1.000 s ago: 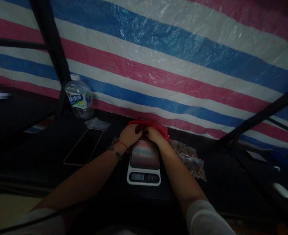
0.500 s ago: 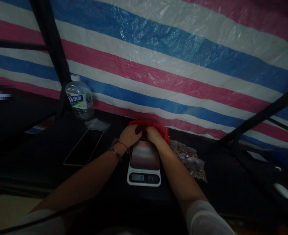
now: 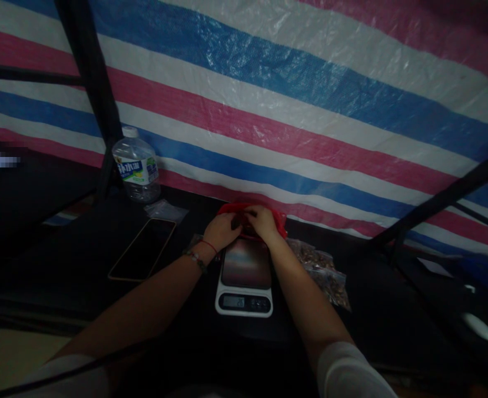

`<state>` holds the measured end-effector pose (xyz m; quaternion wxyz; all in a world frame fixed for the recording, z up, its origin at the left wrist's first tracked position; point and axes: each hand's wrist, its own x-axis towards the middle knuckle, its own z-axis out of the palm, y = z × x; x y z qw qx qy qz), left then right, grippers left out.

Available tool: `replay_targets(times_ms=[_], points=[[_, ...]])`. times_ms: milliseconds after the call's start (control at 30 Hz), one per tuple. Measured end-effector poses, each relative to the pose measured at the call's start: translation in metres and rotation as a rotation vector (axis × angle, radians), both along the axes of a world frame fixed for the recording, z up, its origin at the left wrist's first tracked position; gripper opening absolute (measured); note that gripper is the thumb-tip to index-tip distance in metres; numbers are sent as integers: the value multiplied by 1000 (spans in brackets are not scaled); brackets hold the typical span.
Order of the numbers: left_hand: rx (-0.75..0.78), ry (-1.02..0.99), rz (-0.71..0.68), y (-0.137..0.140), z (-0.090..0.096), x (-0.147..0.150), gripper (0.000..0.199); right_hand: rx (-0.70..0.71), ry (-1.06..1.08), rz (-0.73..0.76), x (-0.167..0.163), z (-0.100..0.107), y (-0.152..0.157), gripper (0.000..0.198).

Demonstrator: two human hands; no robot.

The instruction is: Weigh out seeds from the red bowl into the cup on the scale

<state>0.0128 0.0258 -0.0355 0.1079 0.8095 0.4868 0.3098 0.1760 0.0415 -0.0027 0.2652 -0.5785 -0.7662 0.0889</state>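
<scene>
A red plastic bag (image 3: 281, 221) lies with its mouth open just behind a white kitchen scale (image 3: 244, 304). My left hand (image 3: 222, 229) is at the bag's left side, its fingers curled in at the opening beside a dark patch I cannot make out. From the right, my right hand (image 3: 263, 222) bends over the same opening, fingers closed inward; dim light hides what they grip. The scale's metal plate (image 3: 246, 264) shows nothing on it, and its display looks like 26. Clear bags of brown bits (image 3: 331, 284) lie beside my right forearm.
To the left lie a phone (image 3: 143, 250) and flat clear bags (image 3: 166, 210). A large plastic bottle (image 3: 136, 168) stands behind them. A striped tarp (image 3: 269, 127) closes off the back, with dark frame poles (image 3: 90, 72) at both sides. A white object (image 3: 479, 326) sits far right.
My right hand has lifted slightly and come partly out of the red bag, so more of its fingers show. My left hand has hardly moved.
</scene>
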Motion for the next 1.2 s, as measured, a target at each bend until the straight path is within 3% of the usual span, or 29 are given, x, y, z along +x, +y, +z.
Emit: replay_targets(times_ms=[133,300,400,500,667,767,867,1033,1200], points=[[-38,12,-8,-1,1,1,29,53,59,89,-11,3,-7,21],[-67,25,15,-3,1,2,31,10,73,185,-17,3,-12,27],[-65,1,6,-3,2,1,33,32,48,129,-12,9,-12,34],[-53,10,14,-3,1,0,30,30,-136,14,-5,19,-13,33],[-27,57,22,-2,-1,-2,30,-231,-473,-176,3,27,-18,31],[-22,83,14,-2,-1,-2,31,-346,-522,-182,4,22,-19,34],[-12,96,-10,-3,-1,-1,30,-370,-473,-83,6,12,-16,32],[-35,93,-7,-1,-3,0,28,-223,-317,127,9,-12,-3,28],[-60,110,44,-1,-2,1,30,-162,-313,171,4,-28,6,27]])
